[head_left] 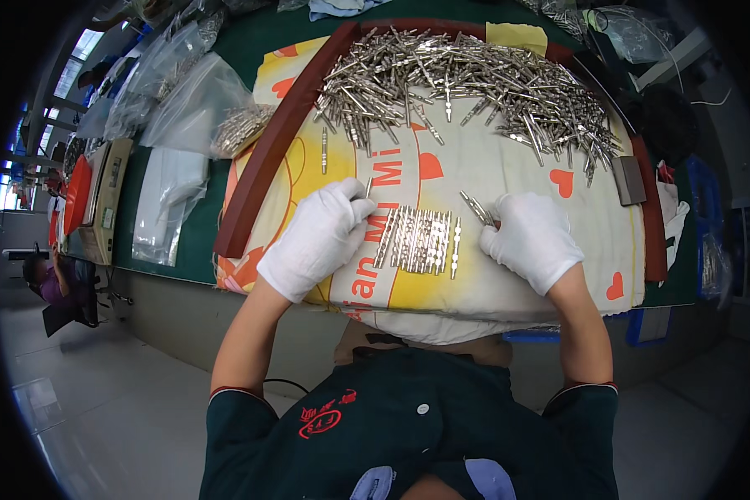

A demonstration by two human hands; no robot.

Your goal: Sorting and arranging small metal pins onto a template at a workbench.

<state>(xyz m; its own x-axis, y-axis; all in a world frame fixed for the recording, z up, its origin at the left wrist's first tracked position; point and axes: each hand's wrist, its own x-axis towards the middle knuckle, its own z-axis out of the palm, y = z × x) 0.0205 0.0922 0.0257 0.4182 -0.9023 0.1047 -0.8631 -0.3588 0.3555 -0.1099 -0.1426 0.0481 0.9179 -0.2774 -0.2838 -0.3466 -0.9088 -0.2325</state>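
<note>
My left hand (318,239), in a white glove, is closed at the left end of a row of slim silver metal pins (421,242). One metal pin (369,187) sticks up from its fingertips. My right hand (535,242), gloved too, pinches a couple of similar pins (477,208) to the right of the row. The row's pins lie side by side on a printed cloth (508,287), the rightmost one slightly apart. A single loose pin (324,151) lies beyond my left hand. At the far side spreads a big tangled heap of pins (467,79).
A dark red wooden frame (279,137) borders the cloth at left, back and right. A dark block (629,181) sits by its right side. To the left are clear plastic bags (196,108), one with pins, and a boxy device (108,200). Another person (57,279) sits far left.
</note>
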